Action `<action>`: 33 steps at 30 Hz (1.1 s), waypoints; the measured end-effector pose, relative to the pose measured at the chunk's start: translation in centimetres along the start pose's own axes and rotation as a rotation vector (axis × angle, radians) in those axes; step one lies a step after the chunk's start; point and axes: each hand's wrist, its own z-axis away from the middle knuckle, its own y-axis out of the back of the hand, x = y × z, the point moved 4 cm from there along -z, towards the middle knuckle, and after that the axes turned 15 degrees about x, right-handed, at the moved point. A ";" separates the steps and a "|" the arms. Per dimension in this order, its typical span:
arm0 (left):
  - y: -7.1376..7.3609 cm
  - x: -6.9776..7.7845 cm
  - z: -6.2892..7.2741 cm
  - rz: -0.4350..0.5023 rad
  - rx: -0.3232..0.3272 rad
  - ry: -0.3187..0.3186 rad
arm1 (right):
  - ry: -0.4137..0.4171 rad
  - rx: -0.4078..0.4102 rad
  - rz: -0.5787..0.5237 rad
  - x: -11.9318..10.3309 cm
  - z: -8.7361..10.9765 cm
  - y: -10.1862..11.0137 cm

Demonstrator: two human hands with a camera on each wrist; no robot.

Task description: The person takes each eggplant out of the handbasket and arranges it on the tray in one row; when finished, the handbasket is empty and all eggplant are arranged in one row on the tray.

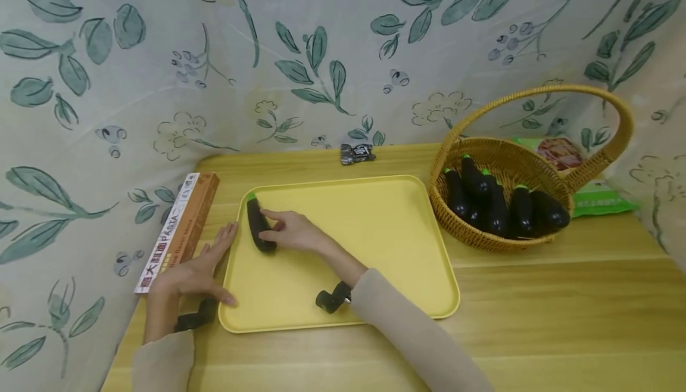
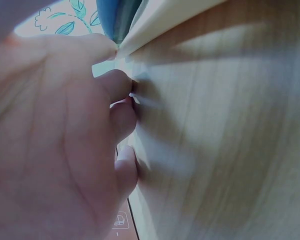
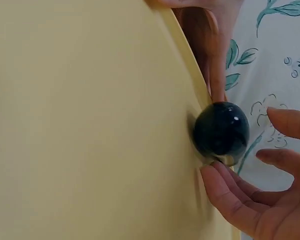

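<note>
From the head: eggplant [image 1: 257, 225] in the far left corner of the yellow tray [image 1: 364, 237], right hand [image 1: 295, 231] loosely parted against it; left hand [image 1: 195, 273] wide beside the pasta box [image 1: 174, 234]; near rim partly behind the right sleeve [image 1: 412, 326]. From the left wrist: fingertips [image 2: 124, 120] on wooden tabletop [image 2: 220, 125]. From the right wrist: gap between upper fingers [image 3: 292, 123] and eggplant's rounded end.

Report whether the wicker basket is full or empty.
Partly filled: several eggplants lie in the wicker basket, with bare wicker showing behind them.

Box [image 1: 182, 225], long, white and brown: bore "大利面", "PASTA" and "flavor sauce". Black sachet [image 1: 357, 154] and green packet [image 1: 600, 198]: lettering was illegible.
</note>
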 end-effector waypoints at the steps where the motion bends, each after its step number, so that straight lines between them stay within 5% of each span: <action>1: 0.0 0.0 0.0 0.004 -0.001 0.002 | 0.000 -0.008 0.010 0.0 0.2 0.6; 11: 0.1 -0.2 0.1 0.017 0.007 -0.012 | 0.018 -0.045 0.080 -0.2 3.2 8.6; 22: 0.1 0.1 0.2 0.002 0.001 -0.004 | 0.058 -0.095 0.236 0.1 11.4 20.5; 26: 0.2 0.2 0.3 0.007 0.001 -0.004 | 0.055 0.024 0.276 1.2 14.3 25.7; 33: 0.0 0.2 -0.1 0.018 -0.008 -0.005 | -0.059 0.383 0.401 4.1 17.1 32.9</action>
